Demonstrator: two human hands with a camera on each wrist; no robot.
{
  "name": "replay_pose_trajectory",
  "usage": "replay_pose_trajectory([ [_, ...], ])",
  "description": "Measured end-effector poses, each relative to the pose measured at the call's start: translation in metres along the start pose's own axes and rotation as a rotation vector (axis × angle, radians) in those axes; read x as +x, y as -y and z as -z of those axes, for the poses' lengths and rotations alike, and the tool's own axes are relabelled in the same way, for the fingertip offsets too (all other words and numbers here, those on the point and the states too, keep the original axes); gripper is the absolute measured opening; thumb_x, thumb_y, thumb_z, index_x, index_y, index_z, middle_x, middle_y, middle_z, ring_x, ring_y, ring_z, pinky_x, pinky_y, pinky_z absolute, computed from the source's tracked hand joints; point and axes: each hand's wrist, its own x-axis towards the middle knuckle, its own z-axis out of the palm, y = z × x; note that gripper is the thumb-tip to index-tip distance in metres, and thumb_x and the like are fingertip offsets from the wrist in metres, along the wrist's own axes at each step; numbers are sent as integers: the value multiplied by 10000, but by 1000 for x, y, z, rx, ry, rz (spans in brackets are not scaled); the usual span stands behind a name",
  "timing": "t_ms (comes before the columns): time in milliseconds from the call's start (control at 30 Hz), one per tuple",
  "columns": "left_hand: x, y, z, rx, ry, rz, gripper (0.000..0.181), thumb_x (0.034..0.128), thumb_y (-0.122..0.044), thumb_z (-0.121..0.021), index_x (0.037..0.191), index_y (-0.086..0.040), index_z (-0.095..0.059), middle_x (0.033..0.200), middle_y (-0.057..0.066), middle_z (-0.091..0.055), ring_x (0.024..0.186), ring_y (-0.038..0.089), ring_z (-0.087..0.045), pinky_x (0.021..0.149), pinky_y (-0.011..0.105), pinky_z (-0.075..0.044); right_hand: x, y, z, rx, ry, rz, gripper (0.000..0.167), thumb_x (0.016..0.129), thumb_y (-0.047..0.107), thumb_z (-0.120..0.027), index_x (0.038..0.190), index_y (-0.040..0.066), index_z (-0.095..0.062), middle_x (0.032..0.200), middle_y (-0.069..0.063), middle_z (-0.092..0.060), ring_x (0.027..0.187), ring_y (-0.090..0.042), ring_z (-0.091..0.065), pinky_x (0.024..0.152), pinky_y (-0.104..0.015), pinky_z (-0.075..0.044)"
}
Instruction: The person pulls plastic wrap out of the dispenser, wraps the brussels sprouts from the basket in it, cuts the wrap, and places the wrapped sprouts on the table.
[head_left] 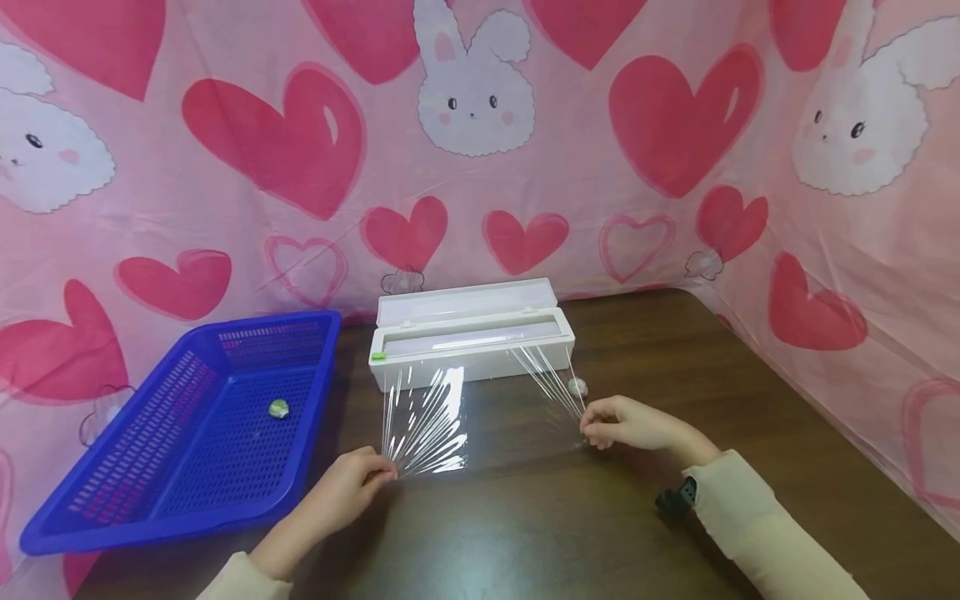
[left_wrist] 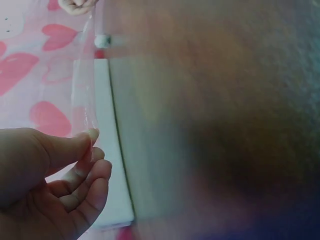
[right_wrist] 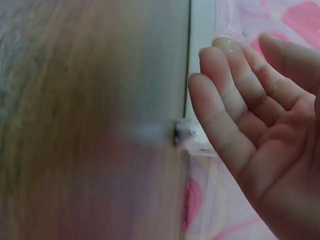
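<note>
A sheet of clear cling film (head_left: 450,417) stretches toward me out of a long white cling film dispenser (head_left: 480,360), whose lid stands raised at the back. My left hand (head_left: 348,483) pinches the near left corner between thumb and fingertips, and creases fan out from there. In the left wrist view the film (left_wrist: 85,105) runs from this pinch to the other hand. At the right corner, my right hand (head_left: 633,425) holds the film with bent fingers. The right wrist view shows film (right_wrist: 230,42) at the fingertips, the thumb slightly apart from them.
A blue plastic basket (head_left: 311,450) stands at the left with a small green-and-white item (head_left: 278,408) inside. One small whitish round thing (head_left: 577,387) lies beside the dispenser's right end. A green slider (head_left: 378,356) sits on the dispenser's left. Heart-patterned cloth (head_left: 480,192) hangs behind the brown table (head_left: 540,533).
</note>
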Motion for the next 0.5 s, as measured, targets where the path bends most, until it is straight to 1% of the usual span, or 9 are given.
replay_pose_trajectory([
  [100, 1, 3, -5, 5, 24, 17, 106, 790, -4, -678, 734, -94, -681, 660, -116, -463, 600, 26, -452, 555, 252, -429, 3, -3, -4, -37, -52, -43, 139, 910, 77, -567, 871, -46, -619, 731, -62, -615, 646, -174, -609, 584, -323, -521],
  [300, 3, 7, -10, 28, 54, 36, 124, 795, -8, -678, 720, -105, -661, 657, -115, -455, 606, 46, -477, 566, 266, -436, 11, -6, -13, -149, -164, -132, 129, 838, 85, -663, 726, 21, -653, 608, -11, -599, 522, -131, -558, 488, -283, -489],
  [500, 4, 9, -13, 39, 74, 48, 129, 795, -11, -682, 719, -114, -660, 659, -109, -461, 605, 54, -479, 566, 270, -434, 17, -4, -21, -211, -247, -225, 183, 816, 76, -681, 642, 38, -639, 536, 4, -578, 446, -129, -536, 437, -286, -470],
])
